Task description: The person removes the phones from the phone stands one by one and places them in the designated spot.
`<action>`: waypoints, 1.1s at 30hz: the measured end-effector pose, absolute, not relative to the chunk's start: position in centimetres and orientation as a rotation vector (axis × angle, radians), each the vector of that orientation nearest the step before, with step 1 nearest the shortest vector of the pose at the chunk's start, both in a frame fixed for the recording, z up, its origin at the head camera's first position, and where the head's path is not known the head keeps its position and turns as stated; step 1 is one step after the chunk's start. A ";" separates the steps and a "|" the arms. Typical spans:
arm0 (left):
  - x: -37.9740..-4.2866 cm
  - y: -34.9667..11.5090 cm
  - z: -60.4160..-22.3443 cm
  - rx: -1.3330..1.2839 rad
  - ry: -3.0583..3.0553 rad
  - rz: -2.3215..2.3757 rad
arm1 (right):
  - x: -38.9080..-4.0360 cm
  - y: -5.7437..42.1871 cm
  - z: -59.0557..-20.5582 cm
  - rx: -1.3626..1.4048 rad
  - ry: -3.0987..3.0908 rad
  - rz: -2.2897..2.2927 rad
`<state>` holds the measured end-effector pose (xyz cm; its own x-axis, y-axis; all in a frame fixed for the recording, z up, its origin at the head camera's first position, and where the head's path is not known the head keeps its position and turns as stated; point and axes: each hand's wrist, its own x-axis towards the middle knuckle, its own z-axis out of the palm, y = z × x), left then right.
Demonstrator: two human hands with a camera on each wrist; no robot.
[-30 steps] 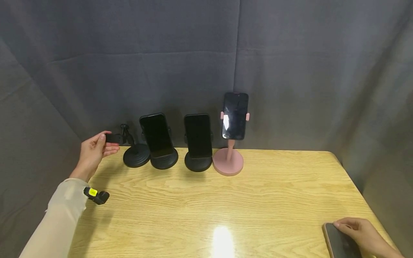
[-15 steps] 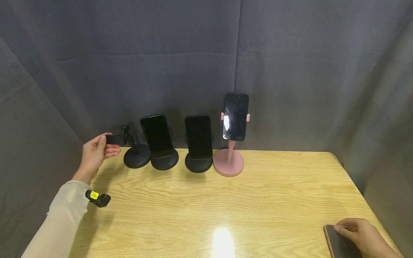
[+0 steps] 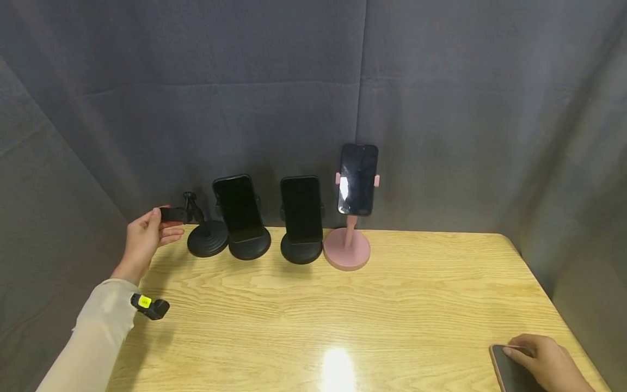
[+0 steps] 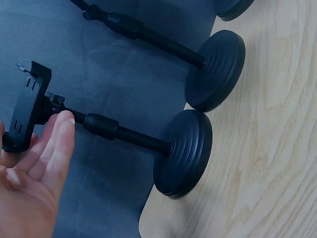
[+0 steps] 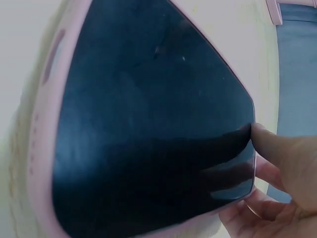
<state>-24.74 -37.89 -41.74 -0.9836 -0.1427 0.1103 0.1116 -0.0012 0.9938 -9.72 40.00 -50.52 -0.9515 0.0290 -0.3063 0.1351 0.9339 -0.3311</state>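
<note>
At the back left, my left hand [image 3: 142,239] grips the holder clamp [image 3: 173,214] of a black phone stand [image 3: 208,239], thumb in front and fingers behind. In the left wrist view the clamp [image 4: 27,109] carries no phone, and the stand's round base [image 4: 183,153] sits at the table edge. At the front right, my right hand [image 3: 553,365] pinches the edge of a dark-screened phone [image 3: 511,370] in a pink case. The right wrist view shows the thumb at the rim of the phone [image 5: 148,124], fingers bent beneath it.
Two more black stands hold phones [image 3: 240,209] [image 3: 301,209] close beside the left one. A pink stand [image 3: 346,249] props another phone [image 3: 358,179] higher up. A grey curtain [image 3: 441,109] hangs behind the wooden table [image 3: 274,316].
The scene sits slightly lower in the head view. My right hand has shifted a little to the left with the phone; the left hand's grip on the stand's clamp looks the same.
</note>
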 end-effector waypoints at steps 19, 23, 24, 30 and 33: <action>-23.4 -38.3 -42.7 0.122 -2.171 -2.052 | -9.8 40.0 -50.9 0.128 2.821 -0.521; -22.9 -38.4 -42.8 0.130 -2.201 -2.031 | -9.9 39.9 -50.9 0.126 2.819 -0.539; -22.7 -38.4 -42.9 0.132 -2.209 -2.023 | -10.0 39.8 -50.8 0.125 2.820 -0.543; -21.6 -38.0 -42.9 0.169 -2.220 -2.013 | -10.3 39.0 -49.6 0.129 2.827 -0.585; -21.0 -37.6 -42.9 0.162 -2.215 -2.009 | -10.5 38.4 -48.8 0.123 2.855 -0.614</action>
<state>-21.05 -37.57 -42.85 -0.9835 -0.1775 0.0358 0.0183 0.0990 0.9949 -10.45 38.39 -48.82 -0.9728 0.0361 -0.2289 0.1270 0.9092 -0.3966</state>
